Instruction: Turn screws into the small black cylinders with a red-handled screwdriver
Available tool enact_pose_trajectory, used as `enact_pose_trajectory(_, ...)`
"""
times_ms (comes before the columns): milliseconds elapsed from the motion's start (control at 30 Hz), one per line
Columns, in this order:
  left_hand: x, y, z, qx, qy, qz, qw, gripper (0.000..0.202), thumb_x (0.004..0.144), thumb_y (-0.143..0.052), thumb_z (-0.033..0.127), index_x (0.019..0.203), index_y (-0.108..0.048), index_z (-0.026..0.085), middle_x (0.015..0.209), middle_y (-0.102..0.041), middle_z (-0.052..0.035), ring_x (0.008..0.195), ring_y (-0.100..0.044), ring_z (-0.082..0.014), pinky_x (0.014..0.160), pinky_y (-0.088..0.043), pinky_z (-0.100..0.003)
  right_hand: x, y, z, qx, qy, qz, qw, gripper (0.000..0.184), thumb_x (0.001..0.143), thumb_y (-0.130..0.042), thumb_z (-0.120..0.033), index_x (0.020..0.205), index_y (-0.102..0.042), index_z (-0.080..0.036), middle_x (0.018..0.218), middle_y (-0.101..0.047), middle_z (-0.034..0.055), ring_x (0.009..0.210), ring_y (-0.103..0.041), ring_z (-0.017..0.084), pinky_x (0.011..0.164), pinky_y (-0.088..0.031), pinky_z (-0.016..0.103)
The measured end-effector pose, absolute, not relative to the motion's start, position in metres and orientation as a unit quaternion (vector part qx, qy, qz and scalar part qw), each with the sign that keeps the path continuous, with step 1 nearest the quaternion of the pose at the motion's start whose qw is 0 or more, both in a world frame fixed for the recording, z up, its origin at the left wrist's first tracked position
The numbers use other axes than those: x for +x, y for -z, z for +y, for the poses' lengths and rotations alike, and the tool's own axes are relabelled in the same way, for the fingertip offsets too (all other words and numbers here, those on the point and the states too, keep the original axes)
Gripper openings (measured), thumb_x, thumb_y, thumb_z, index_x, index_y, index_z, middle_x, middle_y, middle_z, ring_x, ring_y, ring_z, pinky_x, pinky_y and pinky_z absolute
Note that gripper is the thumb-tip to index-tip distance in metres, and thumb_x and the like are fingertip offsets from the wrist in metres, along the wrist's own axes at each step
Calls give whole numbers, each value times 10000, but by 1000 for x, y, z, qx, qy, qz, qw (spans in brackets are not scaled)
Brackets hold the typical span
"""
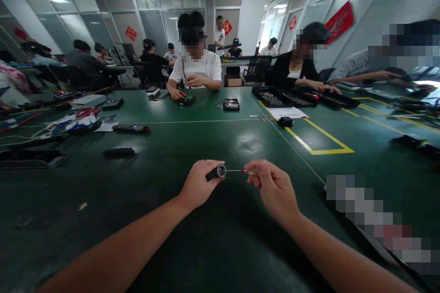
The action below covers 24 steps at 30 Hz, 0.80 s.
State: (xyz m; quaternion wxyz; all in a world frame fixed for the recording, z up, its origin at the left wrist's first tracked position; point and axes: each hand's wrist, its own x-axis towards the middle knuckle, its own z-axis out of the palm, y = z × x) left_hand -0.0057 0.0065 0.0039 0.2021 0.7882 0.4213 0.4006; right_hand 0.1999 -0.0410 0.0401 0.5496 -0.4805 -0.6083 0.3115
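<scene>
My left hand (199, 183) is closed around a black cylinder (216, 173) whose round, metallic-looking open end faces me. Fingers wrap its far side, so its full length is hidden. In my right hand (275, 185) I pinch the clear handle of a small screwdriver (249, 171), which has a red collar. Its thin metal shaft points left and reaches the rim of the cylinder's end; whether the tip touches or goes into it I cannot tell. Both hands are above the green tabletop (220, 247).
A black bar-shaped piece (118, 152) and a dark pen-like tool (131, 128) lie left. A small black block (285, 122) sits beside yellow tape (330, 151). Across the table a person in white (195, 71) handles a small device. Black parts trays (275, 97) stand farther right.
</scene>
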Motion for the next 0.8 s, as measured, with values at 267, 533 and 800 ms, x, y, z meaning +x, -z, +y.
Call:
enact_pose_trajectory(267,-6,-3,8,784,-403,430,196,399,800,-777,132,1178,-700,235,1167,-718,-61,1097,-655,-255,1008,-486,-468,200,-39,-39,-512,-279,-609,537,249,978,-543,-419,1080,-648,-218,861,-703,39,707,-633,180,629,-500,307)
enact_pose_trajectory(533,-5,-5,8,787,-397,431,193,399,802,-778,137,1179,-699,242,1161,-723,-52,1098,-655,-260,999,-485,-469,201,-37,-38,-484,-323,-608,540,295,985,-523,-476,953,-668,-221,735,-634,6,650,-592,162,592,-480,287)
enact_pose_trajectory(800,-5,-2,9,785,-397,435,191,406,799,-784,137,1186,-698,224,1167,-720,-57,1103,-651,-254,1007,-483,-472,200,-38,-40,-509,-292,-599,545,239,969,-555,-424,1061,-645,-222,870,-700,38,761,-640,193,668,-499,318)
